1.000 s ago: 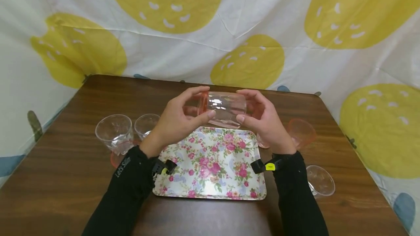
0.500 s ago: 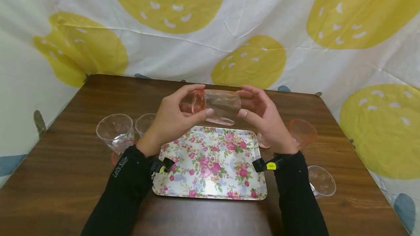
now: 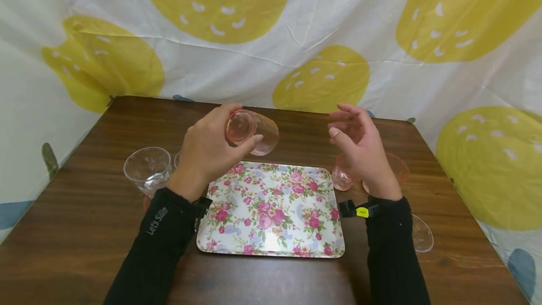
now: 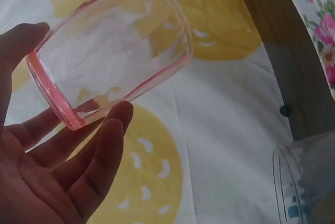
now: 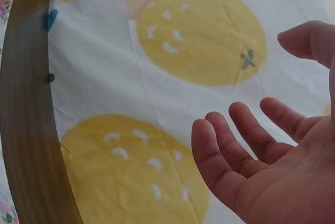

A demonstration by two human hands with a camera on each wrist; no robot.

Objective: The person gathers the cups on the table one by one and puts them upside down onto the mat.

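Note:
A clear pink-tinted drinking glass [image 3: 267,135] is tipped on its side above the far edge of the tray, its thick pink base toward my left hand [image 3: 209,147]. Thumb and fingers of that hand grip it around the base, as the left wrist view shows with the glass [image 4: 120,51]. My right hand [image 3: 364,149] hangs in the air to the right, apart from the glass, fingers loosely bent and holding nothing. In the right wrist view the palm [image 5: 282,182] is bare. Below lies a floral tray [image 3: 271,211].
Clear glass [image 3: 148,168] stands left of the tray, with another partly behind my left wrist. On the right are a small pink glass [image 3: 342,178], a pink glass [image 3: 398,166] partly behind the right hand, and a clear glass [image 3: 422,234]. A patterned cloth [image 3: 237,69] hangs behind the table.
My right hand has let go of the glass and moved right. The left hand has drawn the glass leftward and turned it so its base faces more toward me.

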